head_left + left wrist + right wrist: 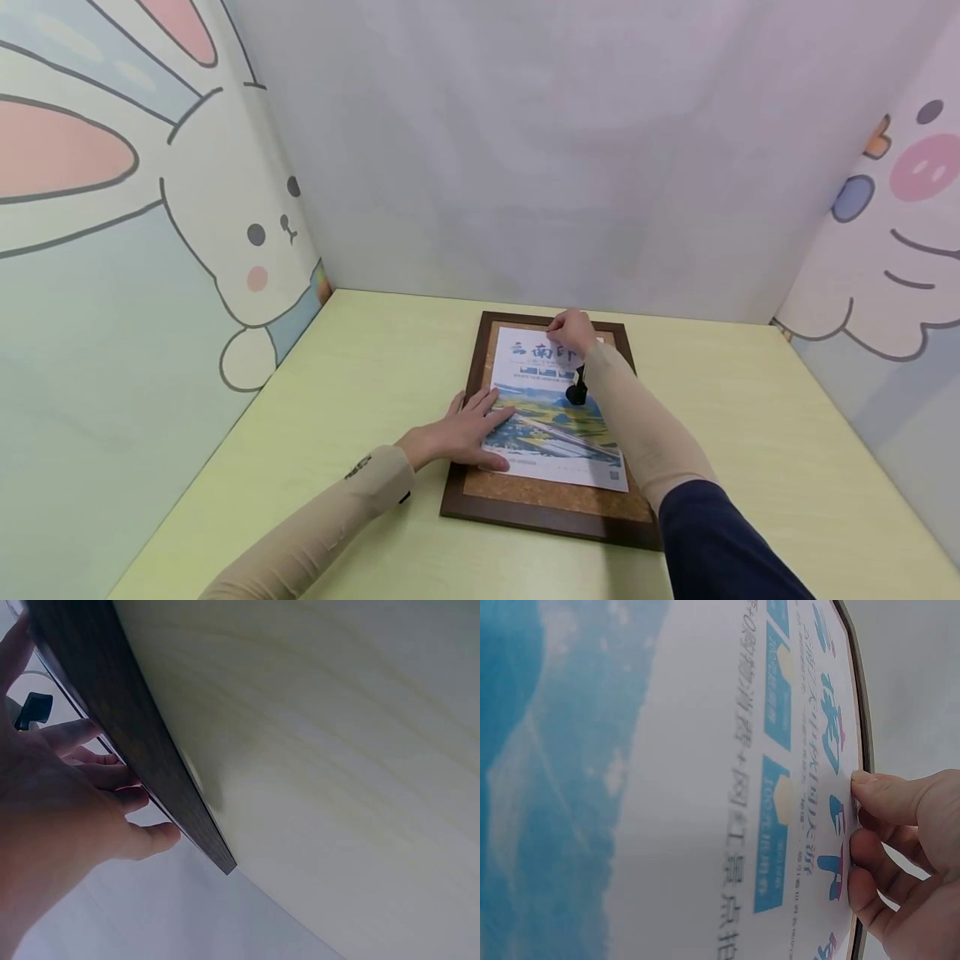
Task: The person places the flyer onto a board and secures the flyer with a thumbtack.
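A printed poster [555, 425] with blue Chinese lettering and a painted landscape lies over a cork board [525, 492] in a dark wooden frame [555, 525]. My left hand [465, 429] rests with spread fingers on the poster's left edge and the frame beside it. From the left wrist the same hand [82, 787] appears along the frame's dark side [150, 742]. My right hand [573, 332] is at the poster's top edge. Close up, the curled fingers and thumb of the right hand [915, 855] pinch at that edge, next to the lettering [830, 735].
The framed board lies on a pale yellow-green table [375, 358], near its back edge. A plain white wall [540, 167] stands behind. Cartoon-printed side walls, with a rabbit [255, 208] at left and a pink-cheeked figure [900, 217] at right, enclose the table.
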### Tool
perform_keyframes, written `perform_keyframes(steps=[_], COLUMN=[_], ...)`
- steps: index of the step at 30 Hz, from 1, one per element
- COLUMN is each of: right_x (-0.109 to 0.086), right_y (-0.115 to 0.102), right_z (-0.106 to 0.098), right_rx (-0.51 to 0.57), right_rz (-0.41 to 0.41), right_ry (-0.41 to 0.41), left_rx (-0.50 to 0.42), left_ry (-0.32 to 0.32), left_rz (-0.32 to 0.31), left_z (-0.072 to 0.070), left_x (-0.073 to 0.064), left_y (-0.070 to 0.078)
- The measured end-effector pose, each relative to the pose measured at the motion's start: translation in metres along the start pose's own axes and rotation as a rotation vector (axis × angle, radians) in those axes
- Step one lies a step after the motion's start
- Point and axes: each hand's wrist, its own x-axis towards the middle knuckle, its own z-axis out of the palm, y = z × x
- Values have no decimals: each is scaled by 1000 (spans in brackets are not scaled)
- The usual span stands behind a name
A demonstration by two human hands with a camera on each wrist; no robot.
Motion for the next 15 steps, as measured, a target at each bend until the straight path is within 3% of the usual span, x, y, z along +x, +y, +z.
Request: perform_keyframes(steps=[15], right_x=[9], right_y=[4], right_z=[0], right_rx=[33], right_rz=[42], right_ry=[-47], left_rx=[1], left_ry=[9], left_rz=[8], left_z=[-1], left_x=[-1], left_y=[1])
